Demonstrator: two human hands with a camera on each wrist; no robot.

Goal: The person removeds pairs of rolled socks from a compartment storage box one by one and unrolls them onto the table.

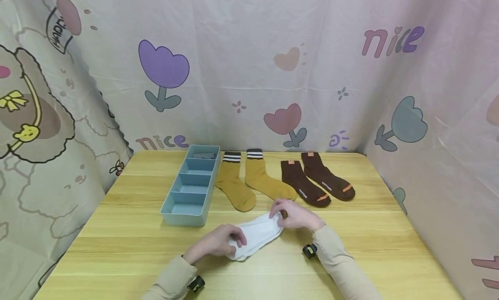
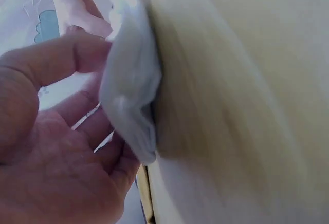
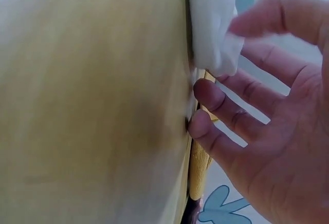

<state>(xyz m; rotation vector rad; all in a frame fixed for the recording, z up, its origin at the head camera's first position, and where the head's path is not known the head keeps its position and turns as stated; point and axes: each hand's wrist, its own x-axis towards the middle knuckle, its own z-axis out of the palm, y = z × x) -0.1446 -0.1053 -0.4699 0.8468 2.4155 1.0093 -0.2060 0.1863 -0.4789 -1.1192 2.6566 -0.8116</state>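
A flat, layered pair of white socks (image 1: pixel 257 234) lies slantwise on the table between the two hands. At its near left end my left hand (image 1: pixel 219 241) holds the fabric, thumb on one side and fingers on the other in the left wrist view. The far right end is pinched by my right hand (image 1: pixel 297 215), between thumb and forefinger. In the right wrist view the other fingers (image 3: pixel 211 94) of that hand spread below the white fabric (image 3: pixel 213 29). The fingertips behind the fabric are partly hidden.
A blue-grey box (image 1: pixel 208 211) with several compartments stands at the left, a grey item (image 1: pixel 204 156) in its far one. Mustard socks (image 1: pixel 235 185) with striped cuffs and dark brown socks (image 1: pixel 327 181) lie behind the hands. A printed curtain (image 1: pixel 241 66) hangs along the table's back edge.
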